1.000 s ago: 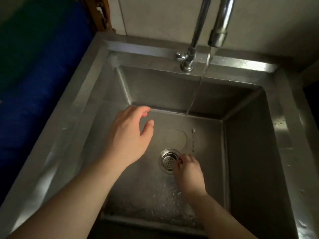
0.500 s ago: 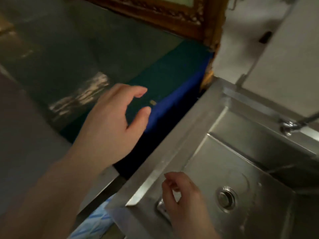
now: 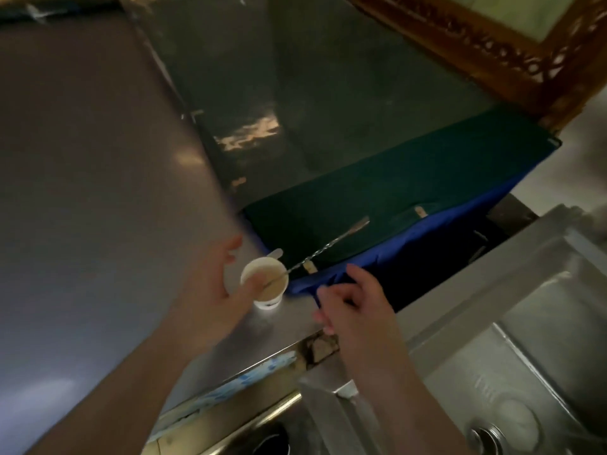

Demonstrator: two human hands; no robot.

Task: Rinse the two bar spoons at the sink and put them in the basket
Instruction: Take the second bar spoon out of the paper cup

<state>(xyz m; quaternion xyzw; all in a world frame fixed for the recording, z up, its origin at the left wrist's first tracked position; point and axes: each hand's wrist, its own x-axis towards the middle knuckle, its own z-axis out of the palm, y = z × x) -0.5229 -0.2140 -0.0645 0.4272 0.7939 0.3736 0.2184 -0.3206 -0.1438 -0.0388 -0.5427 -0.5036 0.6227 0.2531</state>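
My left hand (image 3: 213, 290) opens around the cup (image 3: 265, 284); its spoon (image 3: 323, 249) leans toward two o'clock. Right hand (image 3: 354, 310) hovers empty, fingers loose.

Both hands, left (image 3: 210, 290) and right (image 3: 354, 307), from sink (image 3: 512, 339) over to cup (image 3: 264, 282) with bar spoon (image 3: 323, 249).

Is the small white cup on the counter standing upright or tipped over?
Upright. The small white cup shows its round mouth facing up, and a twisted metal bar spoon leans inside it against the rim.

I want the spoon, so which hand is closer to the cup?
The left hand: its fingers curl beside the cup holding the spoon. The right hand hovers farther right.
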